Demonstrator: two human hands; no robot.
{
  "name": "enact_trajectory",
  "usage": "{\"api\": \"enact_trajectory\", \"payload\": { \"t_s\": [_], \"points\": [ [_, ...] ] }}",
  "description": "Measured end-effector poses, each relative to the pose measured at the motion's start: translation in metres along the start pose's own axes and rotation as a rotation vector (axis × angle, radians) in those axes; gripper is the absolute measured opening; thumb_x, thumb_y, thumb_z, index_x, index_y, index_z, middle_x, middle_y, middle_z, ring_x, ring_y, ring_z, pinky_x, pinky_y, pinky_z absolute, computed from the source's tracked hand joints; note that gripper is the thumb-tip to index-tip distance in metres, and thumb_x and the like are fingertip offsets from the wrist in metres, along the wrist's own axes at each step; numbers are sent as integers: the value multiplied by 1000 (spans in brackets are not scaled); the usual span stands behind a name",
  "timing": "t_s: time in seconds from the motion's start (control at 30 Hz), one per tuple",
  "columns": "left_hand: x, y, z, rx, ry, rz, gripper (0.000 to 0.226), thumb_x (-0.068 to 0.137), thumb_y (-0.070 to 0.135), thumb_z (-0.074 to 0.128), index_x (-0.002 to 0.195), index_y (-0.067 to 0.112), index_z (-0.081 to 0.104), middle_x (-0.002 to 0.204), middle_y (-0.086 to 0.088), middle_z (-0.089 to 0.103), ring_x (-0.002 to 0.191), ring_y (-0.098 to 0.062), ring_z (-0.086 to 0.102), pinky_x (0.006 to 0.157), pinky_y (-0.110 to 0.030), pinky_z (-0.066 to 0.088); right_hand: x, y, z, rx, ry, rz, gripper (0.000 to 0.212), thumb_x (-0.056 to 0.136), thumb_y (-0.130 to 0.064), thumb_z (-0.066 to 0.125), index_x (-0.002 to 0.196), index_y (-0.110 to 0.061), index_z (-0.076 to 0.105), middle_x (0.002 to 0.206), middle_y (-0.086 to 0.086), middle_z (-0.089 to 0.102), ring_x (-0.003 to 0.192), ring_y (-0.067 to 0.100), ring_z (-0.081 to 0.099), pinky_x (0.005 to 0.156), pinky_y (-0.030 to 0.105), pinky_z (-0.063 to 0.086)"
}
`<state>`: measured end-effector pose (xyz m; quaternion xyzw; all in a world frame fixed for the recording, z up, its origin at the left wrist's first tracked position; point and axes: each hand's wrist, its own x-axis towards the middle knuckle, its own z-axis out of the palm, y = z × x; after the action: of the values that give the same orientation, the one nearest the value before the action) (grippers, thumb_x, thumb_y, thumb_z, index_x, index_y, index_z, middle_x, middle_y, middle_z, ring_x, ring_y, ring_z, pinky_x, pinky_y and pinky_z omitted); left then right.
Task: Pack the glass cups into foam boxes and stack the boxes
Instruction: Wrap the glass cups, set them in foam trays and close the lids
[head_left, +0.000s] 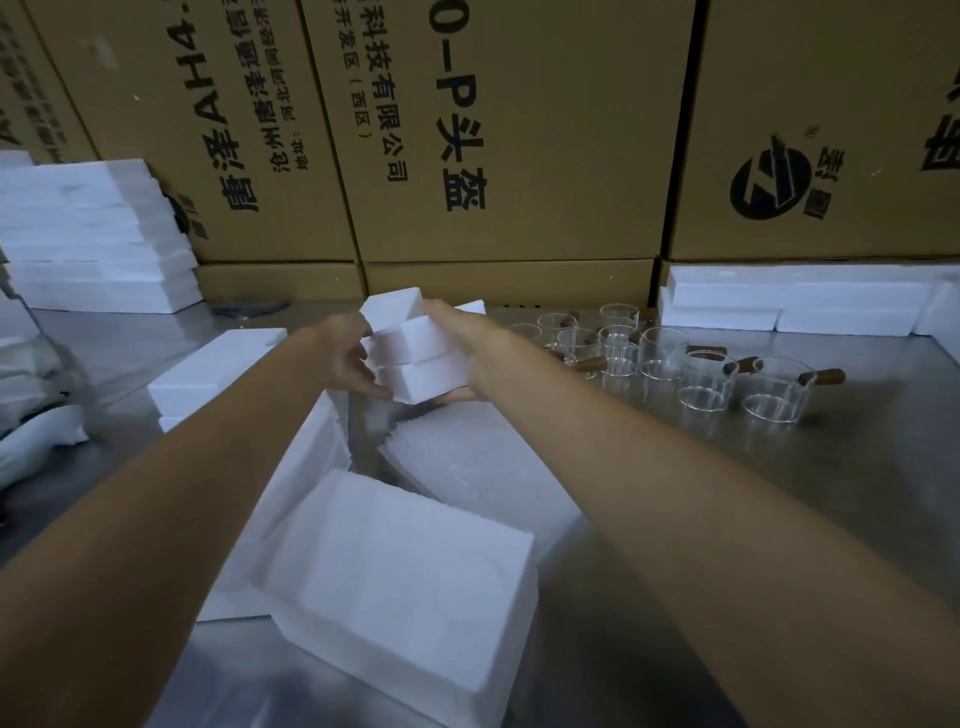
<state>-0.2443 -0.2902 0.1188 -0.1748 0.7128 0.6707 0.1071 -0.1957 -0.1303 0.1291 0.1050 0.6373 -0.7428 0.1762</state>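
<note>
Here we hold a small foam box (415, 358) between both hands at mid-table: our left hand (347, 358) grips its left end, our right hand (457, 353) cups the right end and underside. Its long axis runs from ten to four o'clock. The glass cups (670, 364) stand at three o'clock, nearer our right hand; a big foam box (410, 587) lies at six o'clock.
</note>
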Motion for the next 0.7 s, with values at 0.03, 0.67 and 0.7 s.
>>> {"api": "enact_trajectory", "payload": {
  "t_s": [0.03,0.67,0.7],
  "points": [
    [-1,1,-2,-13,-23,-21,22,105,16,40,110,-5,46,115,-21,45,101,-44,54,66,-64,52,4,1,6,18,-4,5,50,92,-42,67,132,-14,56,126,11,66,111,32,66,92,52,54],
    [28,-9,14,1072,351,277,33,104,10,41,123,-10,57,130,-26,58,122,-37,55,100,-35,42,34,28,15,-72,-111,-84,34,98,-7,43,131,-8,53,112,8,64,84,19,55,78,23,44],
    [25,-8,16,1090,353,285,32,103,10,42,122,-9,58,129,-25,58,121,-36,55,100,-35,42,33,26,12,-79,-101,-117,34,97,-8,45,130,-9,54,117,10,65,87,21,56,76,26,46]
  ]
}}
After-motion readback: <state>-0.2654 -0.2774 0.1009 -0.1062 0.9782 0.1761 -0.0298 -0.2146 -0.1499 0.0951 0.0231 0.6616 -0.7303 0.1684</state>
